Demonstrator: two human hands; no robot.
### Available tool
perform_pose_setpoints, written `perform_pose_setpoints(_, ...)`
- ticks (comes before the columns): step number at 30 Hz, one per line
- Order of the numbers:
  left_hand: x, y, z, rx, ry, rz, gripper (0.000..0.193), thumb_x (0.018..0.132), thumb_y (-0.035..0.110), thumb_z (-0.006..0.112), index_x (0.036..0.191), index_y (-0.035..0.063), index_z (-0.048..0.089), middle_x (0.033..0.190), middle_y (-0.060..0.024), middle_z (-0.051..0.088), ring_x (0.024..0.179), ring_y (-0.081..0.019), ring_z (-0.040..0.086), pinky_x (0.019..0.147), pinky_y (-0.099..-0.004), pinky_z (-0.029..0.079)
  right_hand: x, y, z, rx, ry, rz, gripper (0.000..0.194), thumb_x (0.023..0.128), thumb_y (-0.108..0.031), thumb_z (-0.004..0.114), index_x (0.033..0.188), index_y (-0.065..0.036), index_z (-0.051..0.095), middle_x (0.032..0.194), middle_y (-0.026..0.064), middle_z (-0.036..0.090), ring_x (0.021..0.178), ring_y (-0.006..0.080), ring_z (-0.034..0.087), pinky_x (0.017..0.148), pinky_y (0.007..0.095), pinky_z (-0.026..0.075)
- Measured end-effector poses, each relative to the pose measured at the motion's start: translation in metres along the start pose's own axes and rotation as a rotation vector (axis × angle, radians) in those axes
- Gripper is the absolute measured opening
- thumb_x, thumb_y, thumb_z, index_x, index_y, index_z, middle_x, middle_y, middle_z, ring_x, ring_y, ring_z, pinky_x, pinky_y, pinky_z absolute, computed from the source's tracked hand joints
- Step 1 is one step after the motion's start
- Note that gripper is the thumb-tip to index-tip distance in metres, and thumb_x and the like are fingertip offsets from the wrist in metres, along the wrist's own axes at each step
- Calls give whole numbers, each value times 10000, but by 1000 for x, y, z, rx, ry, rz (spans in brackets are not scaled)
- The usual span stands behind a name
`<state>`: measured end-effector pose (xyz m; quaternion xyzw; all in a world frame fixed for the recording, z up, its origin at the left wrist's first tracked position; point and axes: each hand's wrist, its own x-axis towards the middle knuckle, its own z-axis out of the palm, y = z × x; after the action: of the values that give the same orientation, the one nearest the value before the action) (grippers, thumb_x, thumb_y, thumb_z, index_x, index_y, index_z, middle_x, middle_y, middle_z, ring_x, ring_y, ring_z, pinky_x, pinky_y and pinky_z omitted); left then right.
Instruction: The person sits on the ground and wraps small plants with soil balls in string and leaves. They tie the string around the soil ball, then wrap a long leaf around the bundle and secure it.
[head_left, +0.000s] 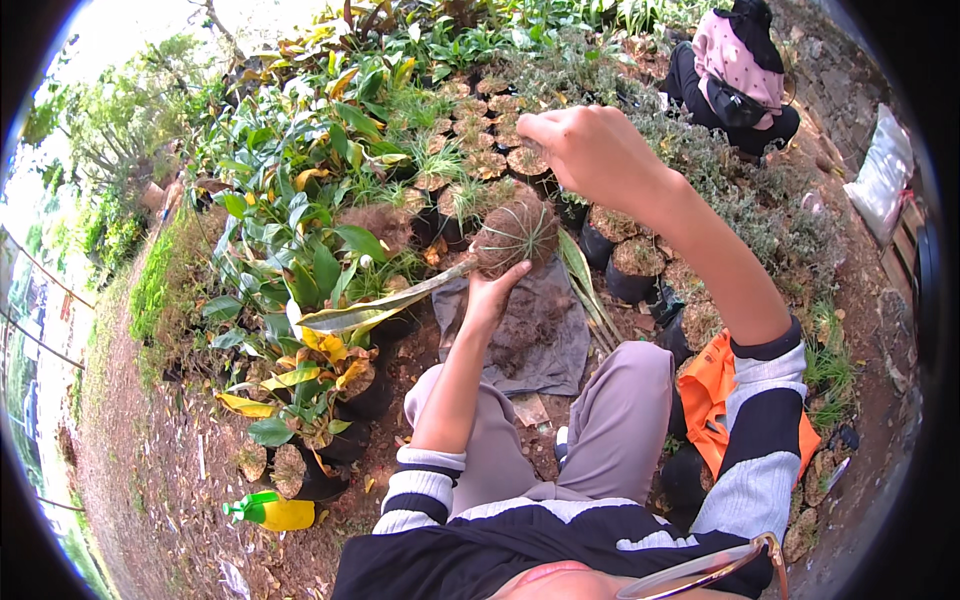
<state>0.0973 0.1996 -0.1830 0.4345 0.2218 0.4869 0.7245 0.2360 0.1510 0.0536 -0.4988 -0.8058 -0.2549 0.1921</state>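
My left hand (491, 291) grips a ball of brown plant fibre (511, 244) from below, thumb against its near side. Green string (527, 238) crosses the ball in several lines that meet near its top. From the ball's left side a long snake plant leaf (375, 309) with yellow edges sticks out. Above and to the right, my right hand (600, 154) is raised with the fingers curled together; no held thing can be made out in it. Below the ball a grey cloth (564, 367) lies on the ground, with loose brown fibre (525, 330) on it.
Potted leafy plants (322, 270) crowd the left. Black-bagged pots (634, 266) stand to the right, beside an orange cloth item (705, 397). More snake plant leaves (581, 281) lie by the grey cloth. A yellow-green bottle (281, 514) lies at lower left. Another person (739, 75) crouches at upper right.
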Motion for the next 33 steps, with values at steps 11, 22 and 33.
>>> perform_pose_setpoints(11, -10, 10, 16, 129, 24, -35, 688, 640, 49, 765, 1226, 7, 408, 1169, -88, 515, 1068, -199, 494, 941, -317, 379, 8, 36, 21, -55, -45, 137, 256, 721, -20, 510, 969, -40, 573, 738, 164, 621, 668, 308, 627, 589, 395, 505)
perform_pose_setpoints(22, -14, 13, 13, -41, -89, -121, 640, 633, 20, 731, 1201, 1, 437, 1131, -90, 539, 1036, -206, 519, 920, -334, 399, -16, 81, 57, -144, 37, 136, 165, 723, -48, 531, 887, -40, 550, 740, 138, 593, 730, 293, 611, 636, 388, 512)
perform_pose_setpoints(33, -20, 17, 12, 67, -168, -197, 737, 642, 107, 697, 1291, 44, 353, 1219, -90, 482, 1111, -227, 480, 965, -346, 362, -27, 75, 91, 115, -110, 385, 133, 767, -84, 530, 895, -71, 564, 773, 160, 605, 733, 350, 588, 646, 441, 468)
